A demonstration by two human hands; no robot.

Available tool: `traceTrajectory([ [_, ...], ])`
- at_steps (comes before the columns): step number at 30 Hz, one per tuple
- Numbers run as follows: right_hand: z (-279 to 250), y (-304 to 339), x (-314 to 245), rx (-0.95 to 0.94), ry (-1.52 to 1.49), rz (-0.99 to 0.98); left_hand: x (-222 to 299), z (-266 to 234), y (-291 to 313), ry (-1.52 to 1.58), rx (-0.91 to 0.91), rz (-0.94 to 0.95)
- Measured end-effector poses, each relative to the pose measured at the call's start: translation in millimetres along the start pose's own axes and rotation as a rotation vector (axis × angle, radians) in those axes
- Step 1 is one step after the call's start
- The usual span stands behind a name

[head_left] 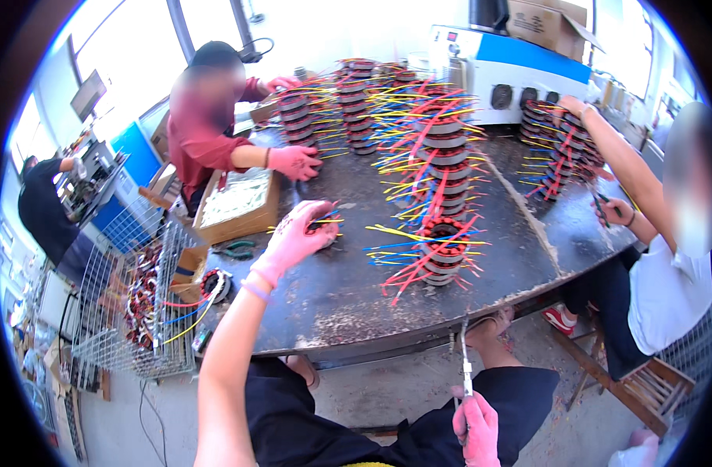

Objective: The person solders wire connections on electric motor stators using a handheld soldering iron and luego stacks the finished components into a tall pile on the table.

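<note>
In a pink glove, my left hand (290,240) is closed around a small dark piece with yellow, red and blue wire ends, which looks like a wound motor stator (325,223). Much of it is hidden by my fingers. My right hand (476,430), also gloved in pink, grips a slim silver metal tool (467,372) upright in front of the table edge; its exact kind I cannot make out. To the right of my left hand stands a short stack of motor stators (441,257) with red, yellow and blue wires sticking out.
Taller stator stacks (448,152) rise behind on the dark table (325,296). At left are a cardboard box (235,204), green-handled pliers (237,249), a lone stator (216,286) and a wire basket (130,342). Co-workers sit at left (208,132) and right (667,296), handling stators.
</note>
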State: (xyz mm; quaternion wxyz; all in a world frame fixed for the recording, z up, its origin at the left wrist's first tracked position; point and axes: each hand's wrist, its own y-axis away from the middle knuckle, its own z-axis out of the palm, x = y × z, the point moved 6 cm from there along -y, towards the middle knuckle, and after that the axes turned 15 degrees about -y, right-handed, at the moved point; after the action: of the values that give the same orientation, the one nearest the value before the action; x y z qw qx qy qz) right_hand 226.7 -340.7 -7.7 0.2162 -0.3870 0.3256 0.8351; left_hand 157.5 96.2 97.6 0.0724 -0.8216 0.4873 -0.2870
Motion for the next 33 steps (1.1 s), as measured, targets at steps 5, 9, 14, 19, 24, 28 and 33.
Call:
traceTrajectory([
  [5,-5,-1,-10,0.027,-0.02,-0.01,156,34,-1,0.003,-0.062,0.391],
  [9,-7,6,-13,0.004,-0.071,-0.015,179,87,-28,-0.321,-0.171,0.414],
  [14,-28,6,-4,-0.012,-0.118,-0.03,175,114,-57,-0.583,-0.311,0.329],
  [19,-24,13,-24,0.003,-0.037,-0.068,178,116,-67,-0.603,-0.45,0.301],
  [24,-18,14,-21,0.019,-0.017,-0.107,175,94,-55,-0.427,-0.31,0.31],
  [28,-20,17,-17,0.027,-0.009,-0.11,176,49,-14,-0.214,-0.174,0.304],
  [33,-12,19,-12,0.025,0.064,-0.07,132,16,69,-0.213,-0.251,0.261],
])
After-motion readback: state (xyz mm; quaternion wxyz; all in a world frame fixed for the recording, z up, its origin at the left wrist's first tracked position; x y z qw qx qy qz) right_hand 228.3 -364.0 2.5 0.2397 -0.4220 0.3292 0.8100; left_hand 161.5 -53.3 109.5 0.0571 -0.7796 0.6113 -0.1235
